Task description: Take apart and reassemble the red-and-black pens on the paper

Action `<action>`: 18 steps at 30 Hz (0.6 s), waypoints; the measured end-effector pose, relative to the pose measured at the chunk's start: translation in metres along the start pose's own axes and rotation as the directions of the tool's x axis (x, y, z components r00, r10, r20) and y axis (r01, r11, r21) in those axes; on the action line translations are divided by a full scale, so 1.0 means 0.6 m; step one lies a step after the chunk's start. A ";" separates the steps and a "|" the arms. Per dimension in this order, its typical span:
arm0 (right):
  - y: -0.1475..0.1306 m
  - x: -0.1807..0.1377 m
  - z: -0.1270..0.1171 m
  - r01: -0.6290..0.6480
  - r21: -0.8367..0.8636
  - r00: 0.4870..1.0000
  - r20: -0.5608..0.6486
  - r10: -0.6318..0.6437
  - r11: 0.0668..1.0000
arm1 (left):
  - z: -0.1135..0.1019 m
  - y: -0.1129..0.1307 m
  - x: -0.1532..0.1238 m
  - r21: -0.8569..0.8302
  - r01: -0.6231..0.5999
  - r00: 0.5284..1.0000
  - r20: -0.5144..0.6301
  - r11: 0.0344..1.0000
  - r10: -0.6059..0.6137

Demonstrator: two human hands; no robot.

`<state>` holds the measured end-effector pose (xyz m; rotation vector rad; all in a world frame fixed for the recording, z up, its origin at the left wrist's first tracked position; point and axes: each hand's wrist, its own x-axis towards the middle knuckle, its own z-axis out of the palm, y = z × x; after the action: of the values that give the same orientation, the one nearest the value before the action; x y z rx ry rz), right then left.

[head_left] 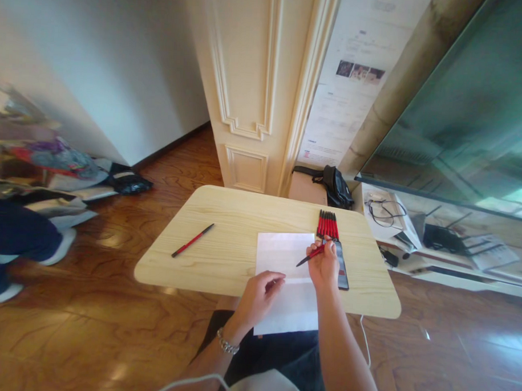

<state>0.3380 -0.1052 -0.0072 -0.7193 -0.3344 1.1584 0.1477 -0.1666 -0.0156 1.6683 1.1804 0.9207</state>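
Observation:
My right hand is closed around a red pen, its black end pointing left over the white paper. Resting at the paper's left edge, my left hand has its fingers curled toward the thumb; whatever is between them is too small to make out. Just beyond my right hand, a row of several red pens with black ends lies side by side. A phone lies partly behind that hand. One more red pen lies alone on the table's left side.
The pale wooden table has rounded corners. A black bag sits behind it, near a white cabinet with cables and black devices. At far left, another person's legs show beside piled items. A white cable hangs at right.

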 end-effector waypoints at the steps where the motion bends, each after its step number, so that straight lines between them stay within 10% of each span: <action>1: 0.002 -0.007 0.005 0.020 0.006 1.000 0.000 -0.020 1.000 | 0.013 0.005 -0.003 -0.063 0.023 0.999 0.038 0.998 -0.020; 11: 0.031 -0.124 -0.010 -0.022 -0.353 0.997 0.067 0.048 0.935 | 0.062 0.003 0.037 -0.684 0.191 0.942 -0.074 0.705 -0.327; 18: -0.017 -0.132 -0.052 0.071 -0.823 0.979 0.165 0.118 0.564 | 0.043 0.017 0.054 -0.369 0.149 0.985 -0.024 0.918 -0.170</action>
<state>0.3331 -0.1903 -0.0137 -1.4437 -1.1078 1.0672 0.1835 -0.1433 -0.0122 1.2364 1.0854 1.0178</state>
